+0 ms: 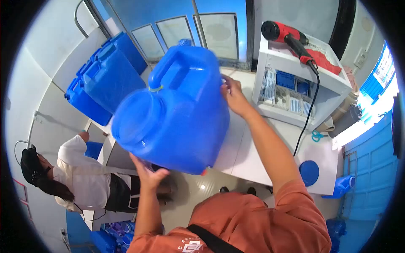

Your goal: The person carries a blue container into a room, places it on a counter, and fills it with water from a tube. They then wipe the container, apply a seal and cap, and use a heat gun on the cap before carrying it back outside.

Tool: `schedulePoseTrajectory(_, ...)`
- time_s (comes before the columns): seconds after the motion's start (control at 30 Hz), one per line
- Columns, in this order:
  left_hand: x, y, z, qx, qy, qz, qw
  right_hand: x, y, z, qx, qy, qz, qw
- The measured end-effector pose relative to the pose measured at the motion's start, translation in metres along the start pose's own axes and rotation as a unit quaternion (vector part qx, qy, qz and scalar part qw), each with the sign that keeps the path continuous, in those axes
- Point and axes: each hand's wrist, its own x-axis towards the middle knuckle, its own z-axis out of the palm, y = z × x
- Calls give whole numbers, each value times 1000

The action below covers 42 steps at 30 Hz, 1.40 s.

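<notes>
A large blue water jug (185, 122) is tilted on its side in front of me, its wide round mouth facing left and its moulded handle toward the back. My left hand (148, 172) supports it from below, near the mouth, with part of the fingers hidden under the jug. At the jug's right side, my right hand (234, 95) grips near the base end, its fingers curled on the edge. A small red part (203, 172) shows at the jug's lower edge.
Several blue jugs (114, 71) stand at the back left. A co-worker (84, 168) is at the left. A red heat gun (287, 36) lies on a white shelf unit (306, 103), its cord hanging down. Teal scissors (317, 135) and a round blue lid (309, 173) lie on the white table (249, 156).
</notes>
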Motion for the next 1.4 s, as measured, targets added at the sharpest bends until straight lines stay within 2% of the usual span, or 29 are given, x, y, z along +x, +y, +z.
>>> schedulePoseTrajectory(0.03,-6,1,9,-9,-23,-48,999,9,3,14,1,5,-10,1000)
schedulePoseTrajectory(0.1,-11,-21,18,72,-24,16,997,14,4,44,185,-62,57,979)
schedulePoseTrajectory(0.13,-8,-23,28,72,-20,21,997,14,11,54,186,-63,51,979)
schedulePoseTrajectory(0.2,-1,-28,49,150,-38,-1,988,10,29,68,174,-150,236,944)
schedulePoseTrajectory(0.23,6,-31,56,150,-34,3,988,6,48,77,173,-151,231,945)
schedulePoseTrajectory(0.3,29,-38,70,159,9,-16,987,6,91,86,78,-84,371,922)
schedulePoseTrajectory(0.33,39,-45,73,173,13,-28,984,13,101,85,79,-83,368,923)
schedulePoseTrajectory(0.4,64,-52,77,192,5,-10,981,32,116,80,245,29,454,856)
schedulePoseTrajectory(0.43,77,-56,81,209,-2,3,978,47,103,75,246,33,451,857)
schedulePoseTrajectory(0.5,95,-76,85,175,-11,8,984,69,72,67,435,186,371,799)
schedulePoseTrajectory(0.57,111,-86,88,199,-22,46,979,80,46,52,615,55,216,757)
schedulePoseTrajectory(0.6,116,-88,92,161,-23,44,986,76,36,48,614,63,222,755)
schedulePoseTrajectory(0.63,120,-90,94,158,-29,39,986,71,27,46,476,51,195,856)
schedulePoseTrajectory(0.67,122,-92,95,171,-34,42,984,65,18,45,325,34,166,930)
schedulePoseTrajectory(0.77,114,-97,94,171,-52,52,983,22,-18,39,407,39,144,901)
schedulePoseTrajectory(0.83,108,-89,92,69,-49,19,996,16,-16,33,348,34,145,926)
schedulePoseTrajectory(0.9,100,-90,91,-25,-45,-38,998,5,-16,19,191,-35,67,979)
schedulePoseTrajectory(0.93,91,-92,89,3,-63,-37,997,-7,-23,3,185,-23,83,979)
schedulePoseTrajectory(0.97,77,-92,95,-3,-77,-43,996,-17,-31,-16,108,-8,35,993)
schedulePoseTrajectory(1.0,59,-89,100,53,-42,-59,996,-26,-37,-31,30,4,-14,999)
schedulePoseTrajectory(1.03,40,-86,103,110,-5,-72,991,-36,-35,-50,12,58,6,998)
schedulePoseTrajectory(1.1,-18,-122,102,-2,11,-224,975,-53,-13,-95,-67,163,83,981)
schedulePoseTrajectory(1.13,-26,-109,112,-66,-43,-333,940,-54,10,-121,-127,212,144,958)
schedulePoseTrajectory(1.17,-38,-91,116,-124,-94,-439,885,-59,34,-146,-228,219,129,940)
schedulePoseTrajectory(1.2,-40,-84,125,-122,-91,-443,884,-57,54,-169,-326,226,107,912)
schedulePoseTrajectory(1.27,-27,-79,153,-201,-137,-595,766,-52,73,-198,-427,210,161,865)
schedulePoseTrajectory(1.3,-20,-83,164,-200,-136,-596,766,-51,75,-212,-427,208,161,865)
schedulePoseTrajectory(1.37,-7,-96,188,-331,-124,-638,684,-48,71,-235,-485,77,286,823)
schedulePoseTrajectory(1.4,-1,-98,197,-329,-122,-641,683,-49,76,-238,-485,74,287,823)
